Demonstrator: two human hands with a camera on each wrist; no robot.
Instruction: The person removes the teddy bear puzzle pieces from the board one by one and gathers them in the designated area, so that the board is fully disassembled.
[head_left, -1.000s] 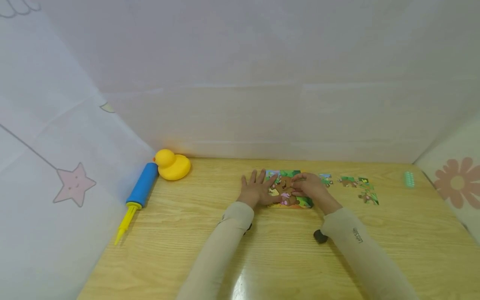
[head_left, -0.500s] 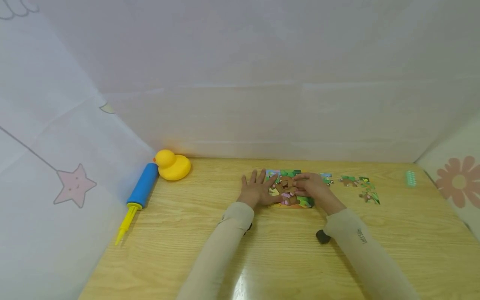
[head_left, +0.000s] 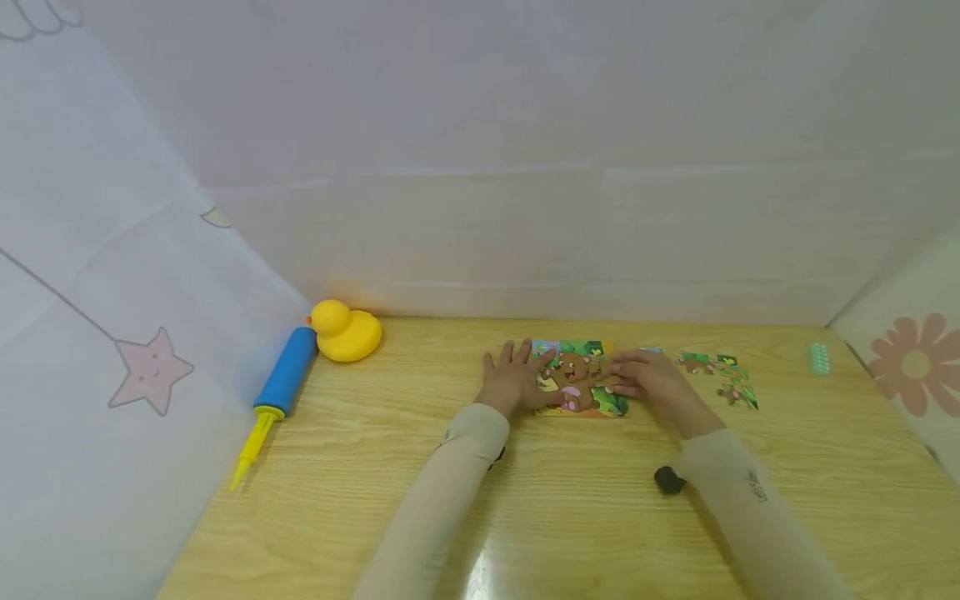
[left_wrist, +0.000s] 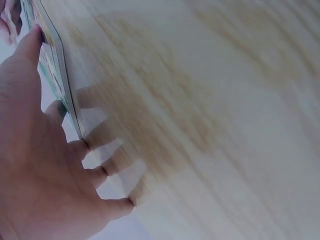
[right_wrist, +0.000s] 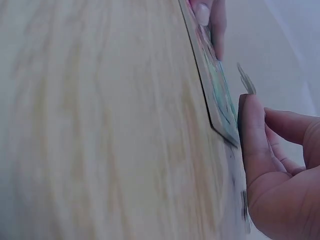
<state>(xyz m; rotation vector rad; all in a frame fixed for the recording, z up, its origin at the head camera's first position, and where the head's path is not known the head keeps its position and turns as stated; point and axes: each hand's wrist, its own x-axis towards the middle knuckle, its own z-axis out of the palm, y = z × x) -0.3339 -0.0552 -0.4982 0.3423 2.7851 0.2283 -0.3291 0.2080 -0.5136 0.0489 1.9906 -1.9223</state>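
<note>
A jigsaw puzzle [head_left: 577, 402] with a cartoon brown bear lies near the back of the table. My left hand [head_left: 512, 385] rests spread over its left side, thumb on the picture; the left wrist view shows fingertips down along the board's edge, some on the tabletop. At the board's right side, my right hand [head_left: 660, 387] pinches a puzzle piece [right_wrist: 246, 80] between thumb and fingers. That piece is raised over the board in the right wrist view, seen nearly edge-on. Part of the picture is hidden under my left hand.
Several loose puzzle pieces [head_left: 697, 363] lie to the right of my right hand. Farther right is a small green bumpy item [head_left: 819, 358]. At the left stand a yellow rubber duck [head_left: 348, 333] and a blue hand pump [head_left: 287, 371]. White cloth walls [head_left: 480, 242] border the table.
My right hand has moved right from the middle of the board to its right edge with the piece, uncovering more of the bear. The left hand has stayed in place.
</note>
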